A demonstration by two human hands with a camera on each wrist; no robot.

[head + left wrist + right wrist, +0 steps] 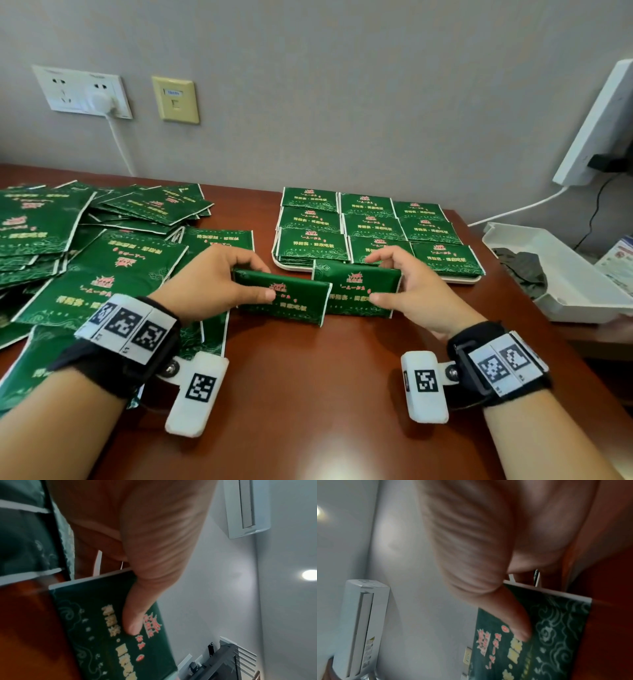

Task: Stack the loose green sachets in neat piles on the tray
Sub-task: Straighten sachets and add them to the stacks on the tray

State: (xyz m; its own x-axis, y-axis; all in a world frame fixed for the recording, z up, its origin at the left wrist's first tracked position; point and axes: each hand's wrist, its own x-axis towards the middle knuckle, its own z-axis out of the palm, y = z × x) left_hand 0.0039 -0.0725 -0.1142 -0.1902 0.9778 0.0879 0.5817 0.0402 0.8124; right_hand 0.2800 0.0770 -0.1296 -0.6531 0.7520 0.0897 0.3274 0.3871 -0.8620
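Note:
My left hand pinches a green sachet between thumb and fingers, just above the brown table. My right hand pinches a second green sachet the same way. The two sachets overlap at their inner ends, the left one in front. In the left wrist view the thumb presses on the printed face of the sachet. The right wrist view shows the thumb on the other sachet. Just behind my hands a white tray holds several neat piles of sachets. Loose sachets lie heaped at the left.
An open white box with a dark item inside sits at the right table edge. A white device with cables hangs on the wall above it. Wall sockets with a plugged cable are at the back left. Bare table lies near me.

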